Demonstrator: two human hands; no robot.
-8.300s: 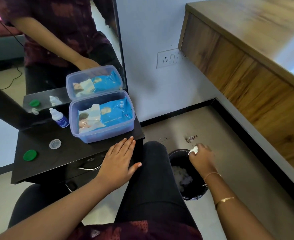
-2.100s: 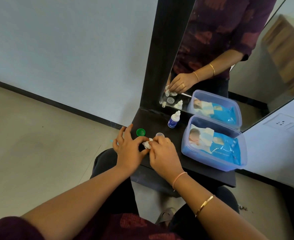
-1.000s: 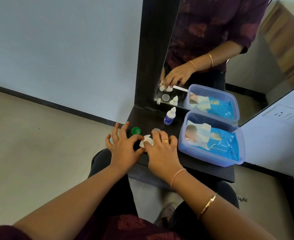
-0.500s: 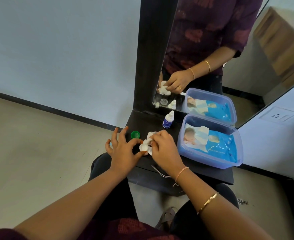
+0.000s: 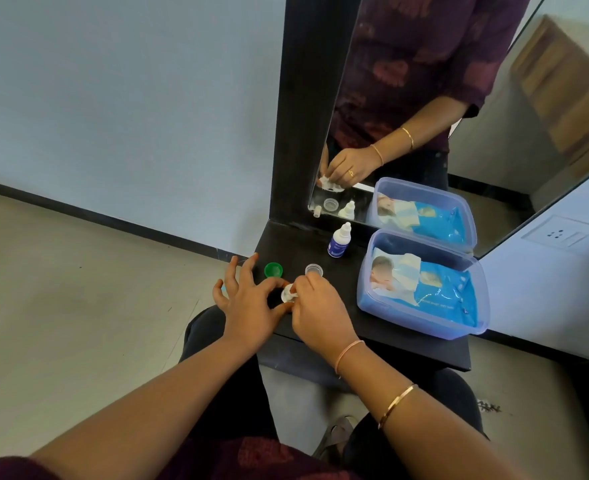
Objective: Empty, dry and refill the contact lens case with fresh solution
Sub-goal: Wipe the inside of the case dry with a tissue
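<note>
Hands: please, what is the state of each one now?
Left hand: pinches the lens case.
Right hand: pinches a white tissue against it.

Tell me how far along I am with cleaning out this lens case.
Done: both caps are off, and the green cap and clear cap lie on the table. In hand: your left hand holds the lens case while your right hand pinches a white tissue against it, apparently to dry it. Left: refilling, since the solution bottle stands untouched at the back.
</note>
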